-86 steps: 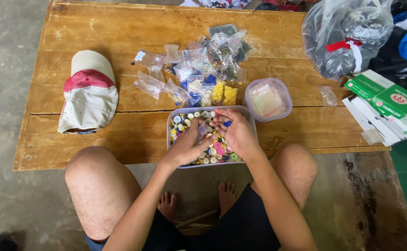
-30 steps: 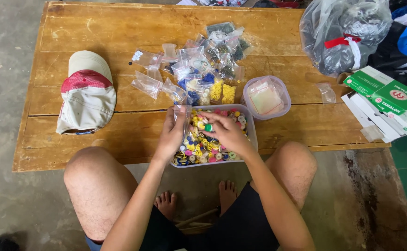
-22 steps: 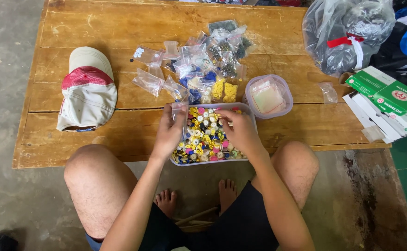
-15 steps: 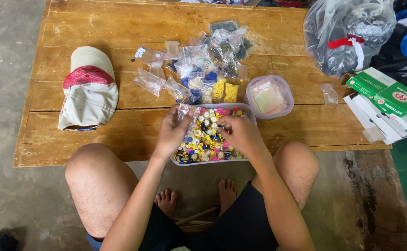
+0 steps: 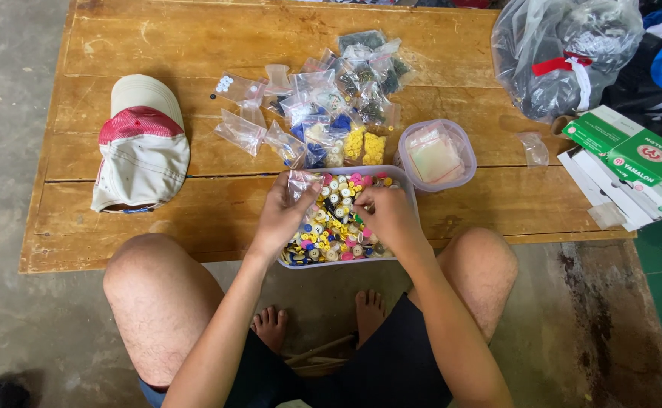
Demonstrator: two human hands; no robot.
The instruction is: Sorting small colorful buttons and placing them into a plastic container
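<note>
At table's near edge, my left hand pinches a clear bag; my right hand picks in the button tub, fingers curled, overhanging the edge.

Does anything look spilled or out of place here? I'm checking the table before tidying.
A few white buttons lie loose on the wooden table, outside any bag and apart from the tray of buttons. One small empty bag sits alone near the green boxes. Nothing else stands out.
</note>
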